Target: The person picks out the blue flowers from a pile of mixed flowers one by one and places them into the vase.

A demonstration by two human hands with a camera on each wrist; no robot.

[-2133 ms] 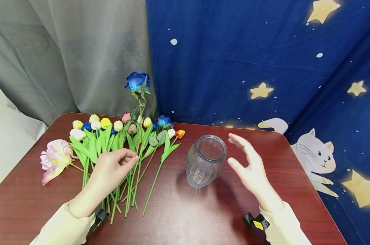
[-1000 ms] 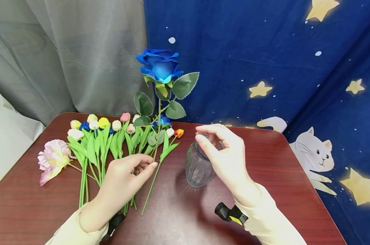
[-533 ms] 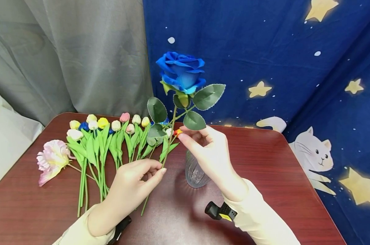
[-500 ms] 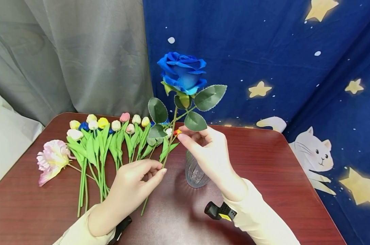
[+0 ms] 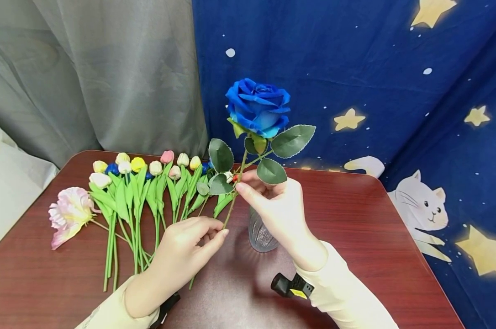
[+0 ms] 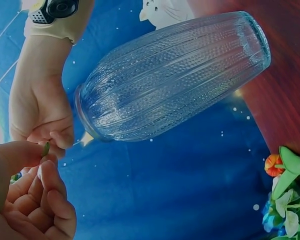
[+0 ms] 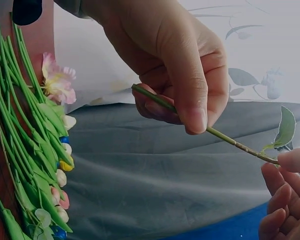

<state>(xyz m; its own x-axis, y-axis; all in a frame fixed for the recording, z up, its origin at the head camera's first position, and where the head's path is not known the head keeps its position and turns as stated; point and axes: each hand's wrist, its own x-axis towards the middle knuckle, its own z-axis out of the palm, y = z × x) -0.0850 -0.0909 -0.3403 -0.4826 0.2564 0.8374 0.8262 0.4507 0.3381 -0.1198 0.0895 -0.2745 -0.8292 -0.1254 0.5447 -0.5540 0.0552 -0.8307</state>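
An artificial blue rose (image 5: 258, 107) stands nearly upright above the table in the head view. My left hand (image 5: 186, 256) pinches its stem near the lower end; the cut tip sticks out past the thumb in the right wrist view. Higher up, just below the leaves, my right hand (image 5: 282, 208) pinches the same stem between thumb and forefinger. Behind the right hand stands a ribbed clear glass vase (image 5: 261, 235), its mouth hidden in the head view. The left wrist view shows the vase (image 6: 175, 80) whole, with no flowers in it.
Several artificial tulips (image 5: 137, 196) in white, yellow, pink and blue lie side by side on the left of the red-brown table (image 5: 367, 228). A big pink flower (image 5: 72, 212) lies left of them. Grey and blue curtains (image 5: 313, 68) hang behind the table.
My left hand has lifted the blue rose from the pile and carried it right, towards the vase. The right hand has come left from beside the vase and now grips the stem.
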